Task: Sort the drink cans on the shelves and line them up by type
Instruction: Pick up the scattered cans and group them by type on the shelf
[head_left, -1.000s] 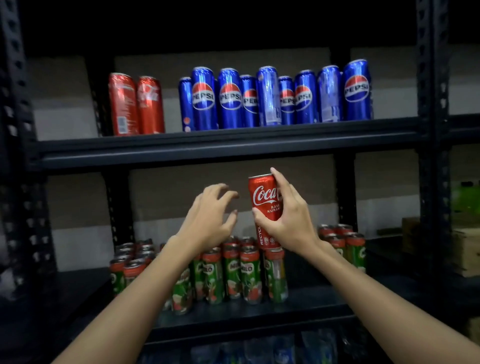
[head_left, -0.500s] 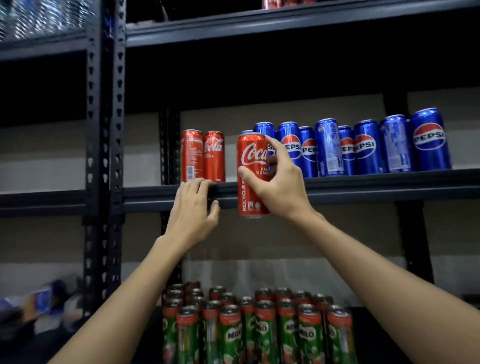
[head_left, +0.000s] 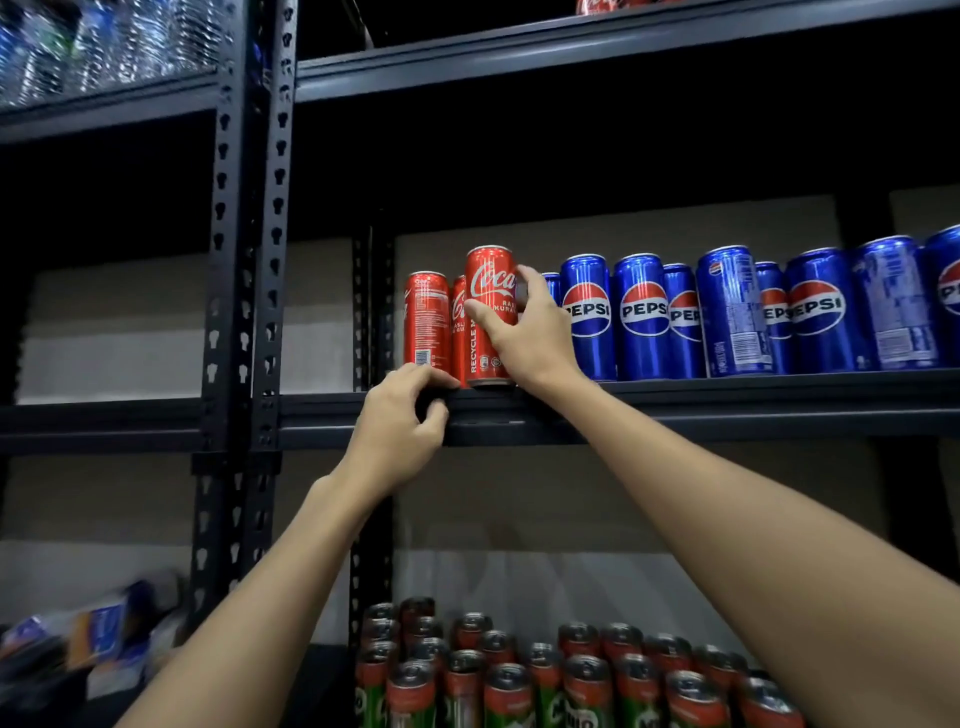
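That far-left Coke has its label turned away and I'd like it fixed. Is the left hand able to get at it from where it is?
Probably yes. The left hand grips the shelf edge just below the far-left Coke, holding nothing else, and that can's front and left side are open.

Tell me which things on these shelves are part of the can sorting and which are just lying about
Part of the job:
Coca-Cola can gripped by the right hand
two red cans beside it
Pepsi cans
Milo cans below
left hand on the shelf edge

Lying about:
water bottles, upper left
blurred packets, lower left
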